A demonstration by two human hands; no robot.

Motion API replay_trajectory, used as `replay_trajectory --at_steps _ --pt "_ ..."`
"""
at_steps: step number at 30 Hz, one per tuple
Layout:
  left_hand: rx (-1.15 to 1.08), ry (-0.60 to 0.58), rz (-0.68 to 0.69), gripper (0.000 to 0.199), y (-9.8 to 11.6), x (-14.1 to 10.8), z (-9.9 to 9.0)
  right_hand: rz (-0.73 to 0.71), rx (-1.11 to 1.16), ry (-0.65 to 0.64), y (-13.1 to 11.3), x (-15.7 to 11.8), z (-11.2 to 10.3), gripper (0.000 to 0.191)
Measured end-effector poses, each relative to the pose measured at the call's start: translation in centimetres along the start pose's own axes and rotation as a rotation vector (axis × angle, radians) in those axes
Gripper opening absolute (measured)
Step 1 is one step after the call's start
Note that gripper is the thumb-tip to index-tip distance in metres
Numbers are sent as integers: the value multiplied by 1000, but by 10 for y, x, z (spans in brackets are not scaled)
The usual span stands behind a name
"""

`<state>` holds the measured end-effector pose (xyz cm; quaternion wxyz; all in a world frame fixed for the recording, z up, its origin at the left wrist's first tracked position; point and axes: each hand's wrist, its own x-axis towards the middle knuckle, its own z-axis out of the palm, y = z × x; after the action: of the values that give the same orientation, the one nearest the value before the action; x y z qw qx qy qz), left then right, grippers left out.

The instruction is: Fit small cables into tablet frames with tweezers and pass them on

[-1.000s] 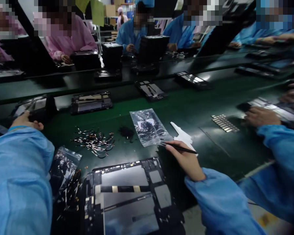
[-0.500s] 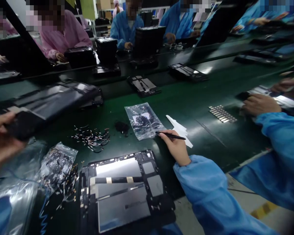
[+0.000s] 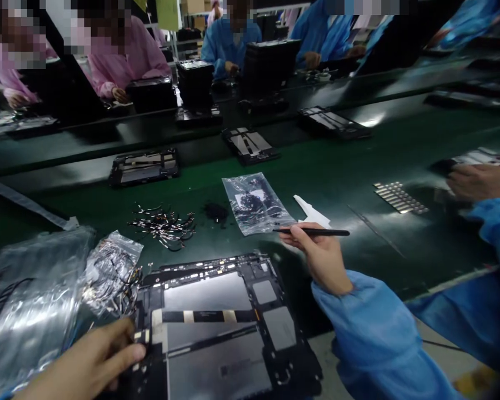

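My left hand (image 3: 87,358) grips the left edge of an opened tablet (image 3: 216,361), thumb on top and the other fingers partly hidden. The tablet lies in front of me, its circuit board and grey battery panels exposed. In my right hand (image 3: 323,258) are black tweezers (image 3: 335,232), pinched with the tip pointing left, over the near corner of a clear plastic bag (image 3: 250,203) holding small dark parts. Left of that bag are a heap of tiny black pieces (image 3: 215,212) and a loose pile of short cables (image 3: 164,226).
Another clear bag (image 3: 114,261) of cables and large plastic sheeting (image 3: 37,294) lie at the left. White paper (image 3: 310,211) and a strip of small metal parts (image 3: 400,197) are at the right, near a co-worker's hand (image 3: 470,180). Opened tablets (image 3: 144,166) line the far side.
My left hand has brought the tablet it held at the left down to the spot before me. My right hand still holds the tweezers; the view has shifted slightly left.
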<state>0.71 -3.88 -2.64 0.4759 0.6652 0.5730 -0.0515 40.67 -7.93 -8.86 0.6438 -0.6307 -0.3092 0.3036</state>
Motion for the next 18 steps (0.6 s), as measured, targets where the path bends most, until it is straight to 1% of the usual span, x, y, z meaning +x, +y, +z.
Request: replay_trajectory --at_steps 1,2,3,4,5,6,7,9,11,12,14,16,18 --pt "52 109 -1 26 6 -1 -5 20 30 -22 -8 -4 4 34" --pt "54 227 20 28 16 -2 -8 45 63 -57 -16 -7 9 34" --pt "20 325 71 30 27 -2 -8 74 95 -108 -25 -11 15 34" --pt "-42 373 154 33 39 0 -6 105 123 -175 -33 -15 23 34" --pt "-121 355 243 36 51 2 -1 137 141 -257 -41 -19 31 34" --pt "-204 287 324 38 63 5 5 162 147 -346 -48 -23 39 34" --pt "-281 191 385 41 73 10 12 183 144 -433 -54 -27 48 33" --pt "-412 25 462 48 91 18 27 226 147 -581 -64 -34 63 32" --pt "-517 -70 493 47 102 24 37 276 164 -685 -69 -39 75 31" --pt "-560 -89 490 43 105 26 41 300 176 -721 -71 -41 80 31" --pt "-620 -86 459 31 108 27 45 340 201 -759 -73 -43 86 31" --pt "-656 -76 413 21 107 26 46 387 232 -758 -73 -45 91 31" --pt "-683 -92 384 19 104 23 47 451 260 -743 -73 -45 93 31"
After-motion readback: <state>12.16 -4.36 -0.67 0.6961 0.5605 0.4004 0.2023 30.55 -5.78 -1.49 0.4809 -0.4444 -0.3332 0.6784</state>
